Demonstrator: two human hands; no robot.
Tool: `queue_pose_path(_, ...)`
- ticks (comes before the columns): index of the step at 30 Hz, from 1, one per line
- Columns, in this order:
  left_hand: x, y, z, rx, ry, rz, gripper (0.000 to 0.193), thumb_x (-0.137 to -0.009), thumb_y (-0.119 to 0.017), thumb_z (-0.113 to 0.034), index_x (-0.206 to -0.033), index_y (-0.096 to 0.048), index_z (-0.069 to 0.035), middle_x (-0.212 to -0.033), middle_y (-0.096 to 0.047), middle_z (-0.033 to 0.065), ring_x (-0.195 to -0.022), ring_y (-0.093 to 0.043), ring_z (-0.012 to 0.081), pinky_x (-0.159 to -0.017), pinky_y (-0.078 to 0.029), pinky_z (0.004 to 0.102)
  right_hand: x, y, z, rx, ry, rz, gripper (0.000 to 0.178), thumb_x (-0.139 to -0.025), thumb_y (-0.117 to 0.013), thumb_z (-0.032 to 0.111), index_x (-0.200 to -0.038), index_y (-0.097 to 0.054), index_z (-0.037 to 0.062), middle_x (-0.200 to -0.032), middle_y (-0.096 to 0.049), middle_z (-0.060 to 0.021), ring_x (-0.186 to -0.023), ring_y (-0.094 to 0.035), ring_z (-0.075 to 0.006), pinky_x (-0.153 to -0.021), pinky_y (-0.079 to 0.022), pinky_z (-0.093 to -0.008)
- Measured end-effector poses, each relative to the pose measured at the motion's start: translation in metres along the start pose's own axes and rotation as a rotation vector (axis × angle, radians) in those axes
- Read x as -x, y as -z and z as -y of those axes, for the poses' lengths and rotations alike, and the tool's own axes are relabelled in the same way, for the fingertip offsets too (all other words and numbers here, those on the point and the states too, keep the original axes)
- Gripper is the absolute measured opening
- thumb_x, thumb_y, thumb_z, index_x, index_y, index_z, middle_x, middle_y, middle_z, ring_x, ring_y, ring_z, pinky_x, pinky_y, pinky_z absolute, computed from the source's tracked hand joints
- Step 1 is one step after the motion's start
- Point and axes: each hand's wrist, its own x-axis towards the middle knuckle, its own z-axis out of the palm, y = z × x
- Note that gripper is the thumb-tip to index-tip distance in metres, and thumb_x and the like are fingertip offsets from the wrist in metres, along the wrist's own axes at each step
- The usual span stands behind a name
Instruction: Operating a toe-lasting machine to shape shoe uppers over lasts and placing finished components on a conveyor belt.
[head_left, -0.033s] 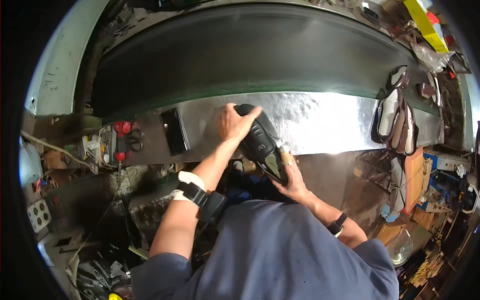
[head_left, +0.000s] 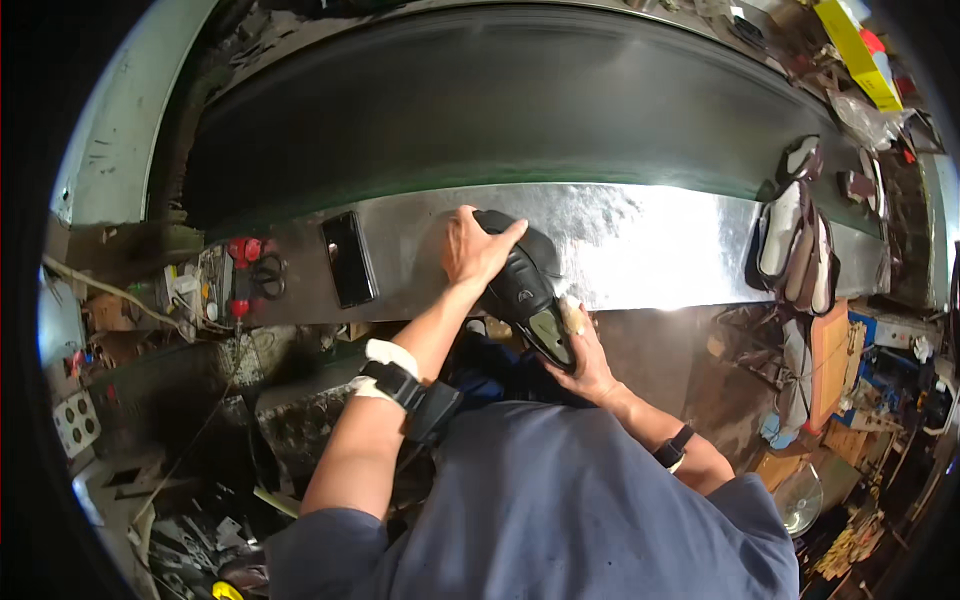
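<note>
The left hand [head_left: 475,253] covers one side of the black shoe [head_left: 525,287], which is therefore partly hidden. Some fingers of the right hand [head_left: 588,362] disappear under the shoe; what the pale thing [head_left: 572,315] by its thumb is, I cannot tell. The lower edge cuts the grey-blue shirt [head_left: 560,500] and a yellow object [head_left: 226,592], too little visible to identify.
</note>
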Motion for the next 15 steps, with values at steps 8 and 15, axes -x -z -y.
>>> queue_pose_path(8, -0.015, 0.034, 0.017, 0.288, 0.247, 0.139, 0.043, -0.071, -0.078, -0.034, -0.098, -0.067, -0.002, -0.094, -0.072, 0.0161, -0.090, -0.070, 0.0302, -0.083, -0.054, 0.0417, -0.017, 0.003, 0.010, -0.068, 0.186, 0.035, 0.101, -0.075, -0.084, 0.018, -0.154, -0.026, -0.0029, -0.156, -0.031, -0.0291, -0.149, -0.026, -0.0444, -0.122, -0.020, -0.0533)
queue_pose_path(15, 0.032, 0.153, 0.047, 0.461, 0.145, -0.097, 0.047, -0.068, -0.078, -0.032, -0.101, -0.068, 0.000, -0.093, -0.072, 0.0164, -0.089, -0.069, 0.0251, -0.082, -0.054, 0.0365, -0.113, 0.023, 0.110, -1.052, -0.607, 0.348, 0.095, -0.096, -0.065, 0.031, -0.160, -0.001, 0.0030, -0.165, -0.016, -0.0181, -0.150, -0.023, -0.0326, -0.122, -0.019, -0.0435)
